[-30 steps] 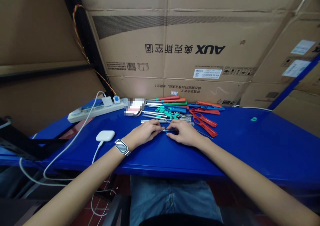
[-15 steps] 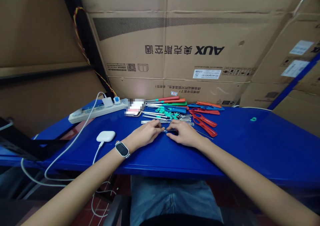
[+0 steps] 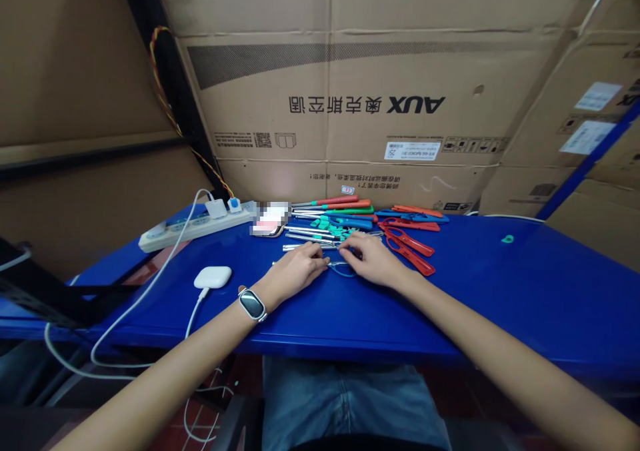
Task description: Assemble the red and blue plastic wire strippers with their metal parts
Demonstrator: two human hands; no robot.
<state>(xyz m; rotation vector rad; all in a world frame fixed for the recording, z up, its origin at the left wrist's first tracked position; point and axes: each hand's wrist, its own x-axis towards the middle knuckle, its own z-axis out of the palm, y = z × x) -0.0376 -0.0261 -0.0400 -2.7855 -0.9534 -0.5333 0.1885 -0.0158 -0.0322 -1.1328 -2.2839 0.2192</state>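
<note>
My left hand (image 3: 300, 268) rests low over the table, fingers closed on a slim metal rod (image 3: 274, 263); its tip pokes out on the left, and the grip hides most of it. From those fingertips a thin wire loop (image 3: 343, 272) curves across the gap towards my right hand. My right hand (image 3: 373, 258) has thumb and forefinger pinched at the near edge of the tools; whatever they hold is too small to make out. Just beyond lie silver metal rods (image 3: 307, 246) and small green plastic pieces (image 3: 325, 224).
Red, green and blue-handled tools (image 3: 345, 204) lie behind my hands, with red plastic handles (image 3: 413, 241) to the right. A phone (image 3: 270, 221), a power strip (image 3: 195, 228) and a white charging case (image 3: 213, 277) with its cable are on the left. Cardboard (image 3: 360, 58) walls the back.
My right hand has shifted slightly up and away from the left one, its fingers now pinched. The wire that stuck out right of it now shows as a loop between both hands.
</note>
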